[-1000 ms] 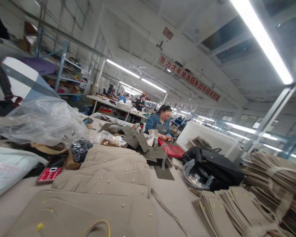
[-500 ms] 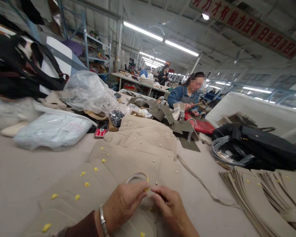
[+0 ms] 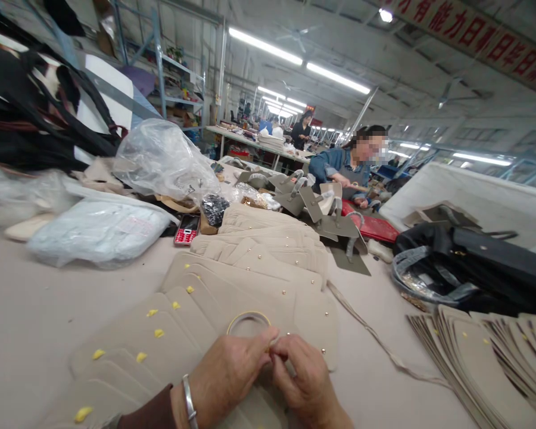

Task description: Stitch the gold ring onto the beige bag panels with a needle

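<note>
A thin roll of yellow-edged tape point(image 3: 249, 316) sticks up from my left hand point(image 3: 230, 372), whose fingers are closed on it. Close against the left thumb, my right hand point(image 3: 304, 378) is pinched shut; whatever lies between its fingertips is hidden. Beneath both hands spread overlapping beige panels point(image 3: 236, 280), with small metal studs along their right side. Bits of yellow tape point(image 3: 159, 333) are stuck on the panels to the left.
Left lie a plastic-wrapped packet point(image 3: 99, 229) and a red-and-black phone point(image 3: 187, 230). A loose beige strap point(image 3: 370, 333), fanned beige pieces point(image 3: 469, 351) and a black bag point(image 3: 486, 262) lie right. Across the table, a person in blue point(image 3: 339, 164) works beyond grey-green pieces point(image 3: 310, 205).
My right fingertips have closed in against the left thumb, where a small gap showed before. The tape roll stays in my left hand. The view has shifted slightly.
</note>
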{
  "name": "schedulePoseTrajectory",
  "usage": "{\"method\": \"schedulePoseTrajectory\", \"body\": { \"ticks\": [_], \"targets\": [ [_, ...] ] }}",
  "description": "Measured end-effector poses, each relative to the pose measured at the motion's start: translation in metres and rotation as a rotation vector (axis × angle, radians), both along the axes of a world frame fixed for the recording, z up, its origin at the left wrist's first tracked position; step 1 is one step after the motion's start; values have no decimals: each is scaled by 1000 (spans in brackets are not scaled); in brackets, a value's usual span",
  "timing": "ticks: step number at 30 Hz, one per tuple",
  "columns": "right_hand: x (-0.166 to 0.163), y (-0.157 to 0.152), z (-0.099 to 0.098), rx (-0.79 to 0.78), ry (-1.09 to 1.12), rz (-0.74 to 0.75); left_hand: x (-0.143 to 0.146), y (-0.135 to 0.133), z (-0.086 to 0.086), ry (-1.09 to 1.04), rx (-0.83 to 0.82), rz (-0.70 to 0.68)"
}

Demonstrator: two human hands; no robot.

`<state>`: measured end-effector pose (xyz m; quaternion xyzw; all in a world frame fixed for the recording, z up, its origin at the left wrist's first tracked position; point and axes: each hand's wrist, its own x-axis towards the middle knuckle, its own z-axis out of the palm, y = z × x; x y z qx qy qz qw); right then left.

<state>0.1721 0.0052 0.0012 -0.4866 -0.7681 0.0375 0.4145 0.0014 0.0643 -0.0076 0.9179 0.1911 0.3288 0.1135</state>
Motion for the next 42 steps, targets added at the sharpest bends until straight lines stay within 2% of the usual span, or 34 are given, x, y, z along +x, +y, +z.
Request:
{"method": "schedulePoseTrajectory", "body": {
  "ticks": [3,5,8,12,15,17,21,25,32,35,39,42],
  "targets": [
    [-1,0,-6,85,-39,-91,2,0,-1,14,-57,4],
    [-3,-1,-8,82,-15,-125,3,1,0,3,-59,30],
    [-8,-4,-10,-137,157,-191,5,0,4,-8,-20,67],
    [-10,-3,-14,-552,591,-342,5,-6,7,-58,-2,35],
    [6,2,-13,-670,781,-382,6,-9,4,-54,-11,31],
    [20,6,-12,-729,831,-394,7,-8,1,30,-11,74],
    [38,8,-12,-798,801,-387,9,1,-1,356,-25,192],
    [34,9,-13,-798,653,-417,12,4,3,539,-103,209],
    [25,13,-5,-683,255,-467,14,2,7,583,-147,163],
    [23,14,-4,-617,162,-472,13,3,5,575,-131,160],
    [28,12,-10,-575,167,-497,11,3,4,545,-117,160],
    [34,6,-14,-668,352,-504,11,3,4,528,-120,165]
  ]
}}
